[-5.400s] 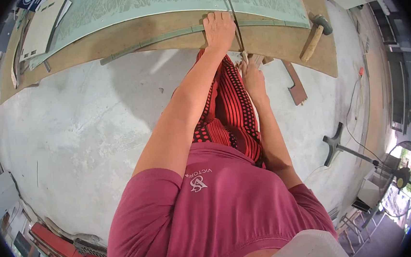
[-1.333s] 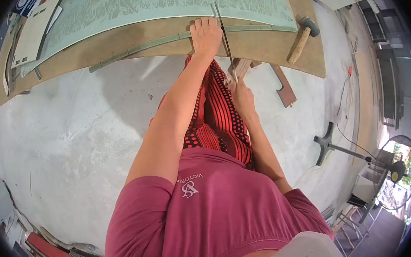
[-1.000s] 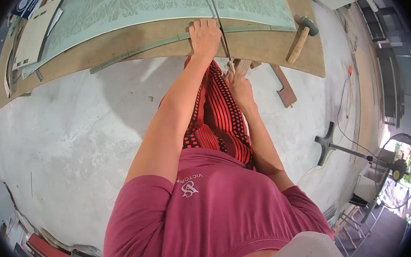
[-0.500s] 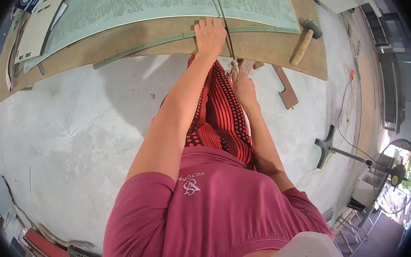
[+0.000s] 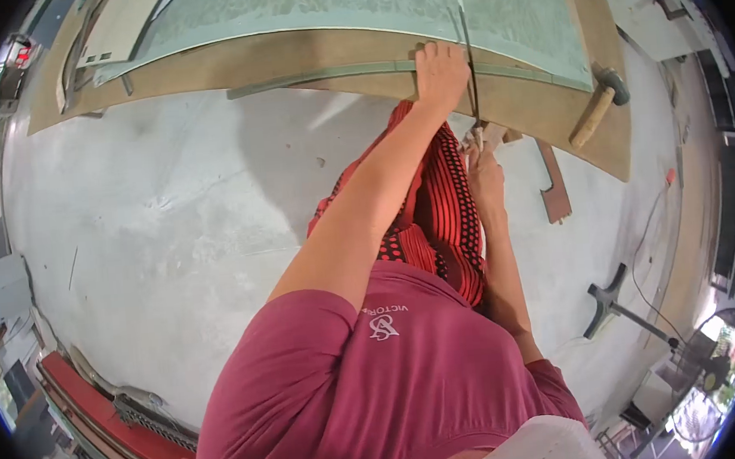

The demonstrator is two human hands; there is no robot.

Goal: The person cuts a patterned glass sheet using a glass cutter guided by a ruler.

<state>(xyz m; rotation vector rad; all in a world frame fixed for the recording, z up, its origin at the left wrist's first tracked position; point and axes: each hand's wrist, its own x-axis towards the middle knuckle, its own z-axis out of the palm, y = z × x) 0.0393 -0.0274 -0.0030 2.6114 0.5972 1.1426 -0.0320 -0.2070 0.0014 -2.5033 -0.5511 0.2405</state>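
Head view: left hand [image 5: 441, 73] still on strip [image 5: 321, 76]

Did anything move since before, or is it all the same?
Only a little. The right hand, gripping the thin saw, drew back slightly toward the body since the earliest picture. Nothing was picked up or let go. The left hand still presses on the green strip, and the hammer lies on the brown board as before.
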